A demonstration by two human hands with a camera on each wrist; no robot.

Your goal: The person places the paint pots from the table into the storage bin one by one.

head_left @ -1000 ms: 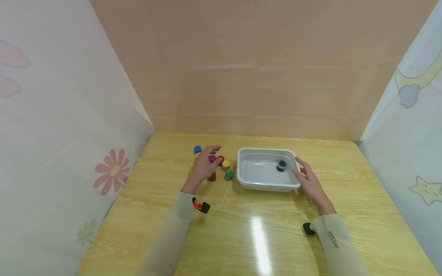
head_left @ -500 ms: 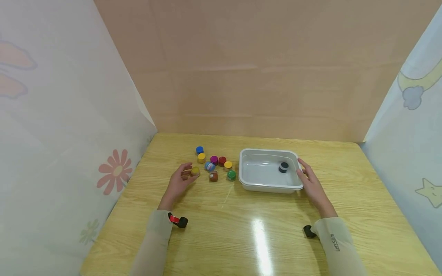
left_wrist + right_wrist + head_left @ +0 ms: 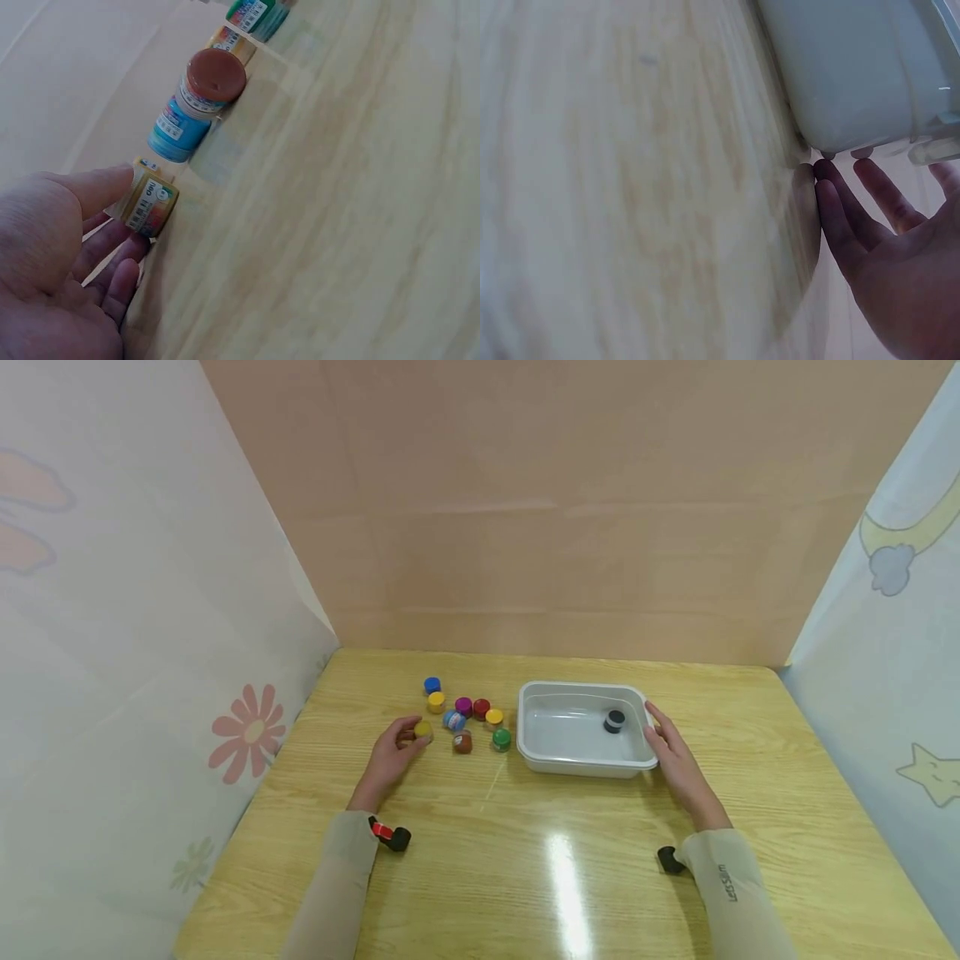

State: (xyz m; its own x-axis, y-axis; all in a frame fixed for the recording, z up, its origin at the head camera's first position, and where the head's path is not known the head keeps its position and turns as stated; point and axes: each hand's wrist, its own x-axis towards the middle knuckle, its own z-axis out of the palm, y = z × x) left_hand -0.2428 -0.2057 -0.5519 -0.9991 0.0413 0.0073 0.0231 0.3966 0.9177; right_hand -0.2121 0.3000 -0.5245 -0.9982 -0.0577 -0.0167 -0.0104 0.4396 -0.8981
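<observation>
My left hand (image 3: 388,758) pinches a small mustard-yellow paint jar (image 3: 154,204) between thumb and fingers, low over the table at the left of a loose group of jars. In the left wrist view its barcode label faces the camera. Beside it lie a blue jar (image 3: 180,129) on its side and a brown-capped jar (image 3: 214,79). With fairly straight fingers, my right hand (image 3: 678,764) touches the right end of a white plastic tray (image 3: 585,767), thumb at the rim. Inside the tray sits one black-capped jar (image 3: 614,721).
Between left hand and tray stand jars with green (image 3: 501,740), orange-yellow (image 3: 494,717), dark red (image 3: 482,708) and purple (image 3: 463,707) caps. Behind are a yellow jar (image 3: 437,702) and a blue-capped jar (image 3: 432,685). A brown backdrop (image 3: 555,527) rises behind the wooden table (image 3: 465,877).
My left hand has moved left and toward me from above the jars, and now grips the mustard-yellow jar. The right hand and the tray stay in place.
</observation>
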